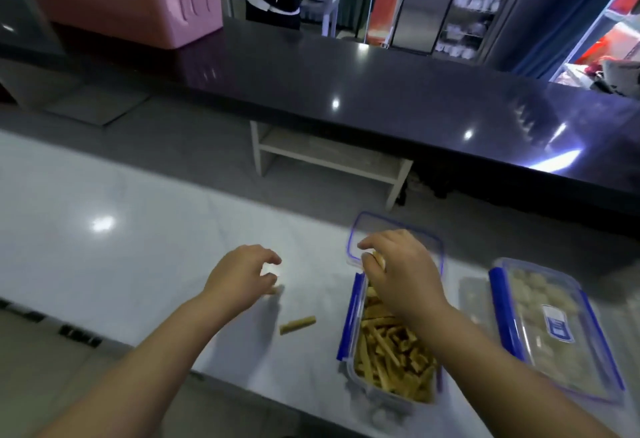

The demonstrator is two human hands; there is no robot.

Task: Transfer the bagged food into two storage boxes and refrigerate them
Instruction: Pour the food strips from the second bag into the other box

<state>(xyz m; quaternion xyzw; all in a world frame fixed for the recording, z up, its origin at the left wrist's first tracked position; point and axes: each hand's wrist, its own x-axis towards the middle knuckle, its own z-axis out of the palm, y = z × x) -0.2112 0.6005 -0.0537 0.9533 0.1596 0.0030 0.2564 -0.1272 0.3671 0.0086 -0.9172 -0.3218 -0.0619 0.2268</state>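
Your left hand [242, 275] curls over a small piece [275, 289], grip unclear; the stray stick [298, 325] lies just lower right of it on the tabletop [156, 229], pointing left-right. Your right hand [398, 271] pinches a short stick [377, 259] above the open box [349, 326].

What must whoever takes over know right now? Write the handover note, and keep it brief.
Left hand: fingers curled over a small stick piece on the counter; grip unclear.
Right hand: pinches a food stick above the open box.
Things: the open box holds many sticks, and its lid lies behind it. One loose stick is on the counter. The closed box of pale pieces is to the right.
Done: one box filled and lidded.
Left: gather the strays, lid the open box, refrigerate both.
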